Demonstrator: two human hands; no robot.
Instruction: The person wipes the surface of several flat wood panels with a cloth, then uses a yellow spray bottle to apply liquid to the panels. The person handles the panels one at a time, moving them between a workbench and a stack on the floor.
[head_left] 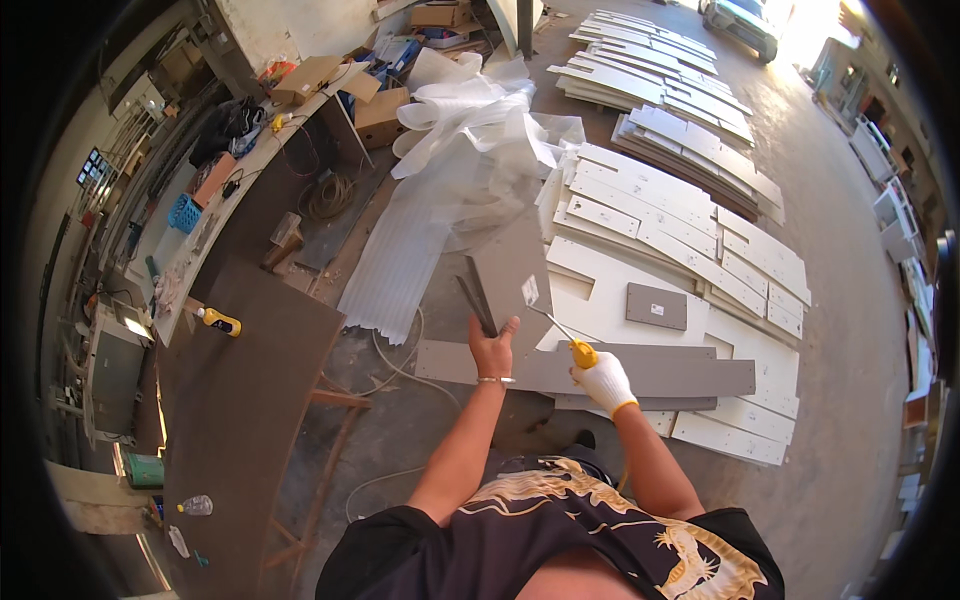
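My left hand point(493, 349) is bare and grips the lower edge of a grey rectangular panel point(511, 272), holding it upright in front of me. A small white label is stuck on the panel's face near its right edge. My right hand point(604, 381) wears a white glove and is closed on a yellow-handled tool point(582, 353). Its thin metal blade point(549, 320) reaches up to the label. A long grey board point(690, 371) lies flat on the floor just below both hands.
White cut panels point(700, 240) lie stacked across the floor ahead and to the right. A heap of white foam sheeting point(460, 150) sits ahead. A brown workbench point(250, 380) on my left carries a yellow-handled tool point(220, 321) and a plastic bottle point(196, 505).
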